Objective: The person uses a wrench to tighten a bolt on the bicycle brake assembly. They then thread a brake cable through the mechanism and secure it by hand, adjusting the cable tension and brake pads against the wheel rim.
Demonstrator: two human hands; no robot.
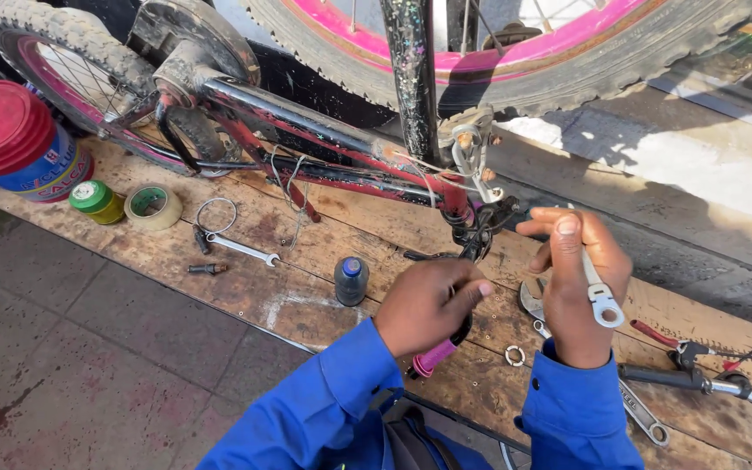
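A small bicycle lies upside down on a wooden board [245,261], its dark and red frame [306,139] and pink-rimmed wheels [515,43] above my hands. My left hand [433,300] grips the black handlebar end [461,331] near a pink grip [434,359]. My right hand [578,283] holds a silver ring spanner [600,300] upright, close to the brake and stem parts [480,226]. Both sleeves are blue.
A red-lidded tub [10,139], a green-capped jar [96,200] and a tape roll [152,206] stand at the left. A spanner [241,250], a wire ring [217,215], a dark bottle [351,280], a washer [515,355], red-handled pliers [663,335] and another spanner [641,413] lie on the board.
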